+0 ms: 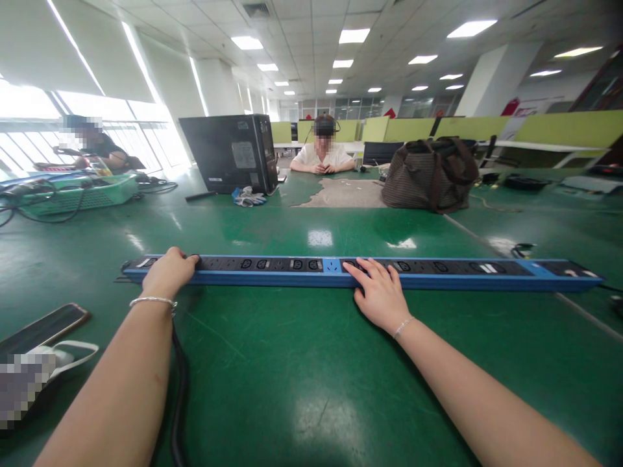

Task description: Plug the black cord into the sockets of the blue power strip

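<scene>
A long blue and black power strip (pixel 287 279) lies crosswise on the green table, its row of sockets facing up. Close to the strip's left end, my left hand (pixel 170 271) is closed around a black cable plug at the sockets; the hand hides most of that plug. Its black cable (pixel 179 389) comes out below my wrist and runs along my forearm towards me. My right hand (pixel 379 292) rests on the middle of the strip, just right of a blue socket section (pixel 332 265). Its fingers are spread over the top, with the thumb by the front edge.
A phone (pixel 46 329) and a white-strapped object (pixel 73 357) lie at the left. Farther back are a green basket (pixel 87 196) of cables, a black computer case (pixel 228 155), gloves (pixel 249 196) and a brown bag (pixel 423 175). One person sits opposite, another at the far left.
</scene>
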`<state>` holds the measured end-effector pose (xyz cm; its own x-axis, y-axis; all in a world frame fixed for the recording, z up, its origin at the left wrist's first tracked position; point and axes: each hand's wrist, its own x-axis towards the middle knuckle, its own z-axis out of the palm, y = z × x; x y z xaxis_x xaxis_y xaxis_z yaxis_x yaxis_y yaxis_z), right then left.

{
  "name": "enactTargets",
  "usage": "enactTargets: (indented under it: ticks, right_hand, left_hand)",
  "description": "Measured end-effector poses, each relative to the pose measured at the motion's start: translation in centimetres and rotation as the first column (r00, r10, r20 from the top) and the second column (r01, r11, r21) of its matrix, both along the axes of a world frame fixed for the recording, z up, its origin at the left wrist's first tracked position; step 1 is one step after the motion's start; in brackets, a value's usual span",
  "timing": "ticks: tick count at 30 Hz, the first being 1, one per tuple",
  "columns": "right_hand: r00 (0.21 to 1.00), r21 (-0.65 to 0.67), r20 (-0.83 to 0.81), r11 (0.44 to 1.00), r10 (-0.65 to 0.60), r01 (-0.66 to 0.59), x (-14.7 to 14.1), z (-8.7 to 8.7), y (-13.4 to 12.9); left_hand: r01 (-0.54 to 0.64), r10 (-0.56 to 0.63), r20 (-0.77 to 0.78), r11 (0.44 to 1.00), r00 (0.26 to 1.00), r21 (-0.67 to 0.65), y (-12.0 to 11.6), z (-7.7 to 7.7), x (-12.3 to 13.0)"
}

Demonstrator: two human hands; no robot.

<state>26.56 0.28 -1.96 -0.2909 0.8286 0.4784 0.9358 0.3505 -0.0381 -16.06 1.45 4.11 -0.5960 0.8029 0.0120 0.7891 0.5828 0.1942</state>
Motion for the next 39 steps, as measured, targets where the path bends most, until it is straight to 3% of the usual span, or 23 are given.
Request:
enactTargets:
  ticks: [17,39]
  right_hand:
    - [1.000,-0.039,0.004,0.999,-0.020,0.020,-0.2,0.4,0.0]
    - [0.999,-0.054,-0.015,0.998,-0.030,0.030,-0.4,0.5,-0.1]
  left_hand:
    - [-0.118,0.112,0.050,0.984,0.992,0.137,-1.2,0.4,2.0]
    - [-0.203,0.169,0.116,0.865,0.979,0.458,-1.6,-2.7,2.1]
